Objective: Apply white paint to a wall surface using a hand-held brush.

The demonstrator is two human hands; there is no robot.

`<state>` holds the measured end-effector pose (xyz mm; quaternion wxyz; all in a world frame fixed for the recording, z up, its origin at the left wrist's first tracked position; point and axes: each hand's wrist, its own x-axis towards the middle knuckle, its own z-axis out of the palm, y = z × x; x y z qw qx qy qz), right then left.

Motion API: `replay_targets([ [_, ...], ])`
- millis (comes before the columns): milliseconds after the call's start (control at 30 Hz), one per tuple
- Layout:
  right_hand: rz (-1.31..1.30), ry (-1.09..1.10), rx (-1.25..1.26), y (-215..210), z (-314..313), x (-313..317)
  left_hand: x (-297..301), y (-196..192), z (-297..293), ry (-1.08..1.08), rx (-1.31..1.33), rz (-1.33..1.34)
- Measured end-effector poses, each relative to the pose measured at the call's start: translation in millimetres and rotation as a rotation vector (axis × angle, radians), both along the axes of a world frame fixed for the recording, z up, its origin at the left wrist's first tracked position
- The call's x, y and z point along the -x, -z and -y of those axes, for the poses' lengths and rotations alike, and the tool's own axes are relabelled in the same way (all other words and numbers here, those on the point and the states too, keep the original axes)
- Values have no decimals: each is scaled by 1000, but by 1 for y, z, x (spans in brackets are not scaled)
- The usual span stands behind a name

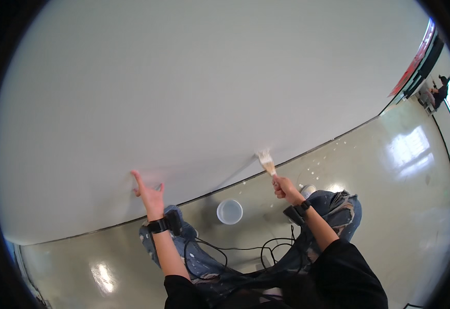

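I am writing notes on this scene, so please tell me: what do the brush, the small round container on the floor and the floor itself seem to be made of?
The brush in the right hand seems to have a pale wooden handle and light bristles. The round container looks like translucent whitish plastic, since the floor shows dimly through it. The floor looks like smooth glossy coating or vinyl, as it mirrors the window light; which one is unclear.
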<state>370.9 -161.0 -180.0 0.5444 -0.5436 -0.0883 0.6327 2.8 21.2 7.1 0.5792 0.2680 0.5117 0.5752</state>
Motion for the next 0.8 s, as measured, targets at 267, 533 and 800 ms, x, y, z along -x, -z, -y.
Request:
replay_targets([
  [267, 115, -237, 54, -93, 36, 44, 11, 12, 0, 64, -28, 59],
  [533, 412, 255, -418, -305, 12, 38, 5, 2, -1, 16, -63, 18],
  [800, 270, 216, -493, -286, -34, 33, 20, 45, -19, -39, -59, -84],
])
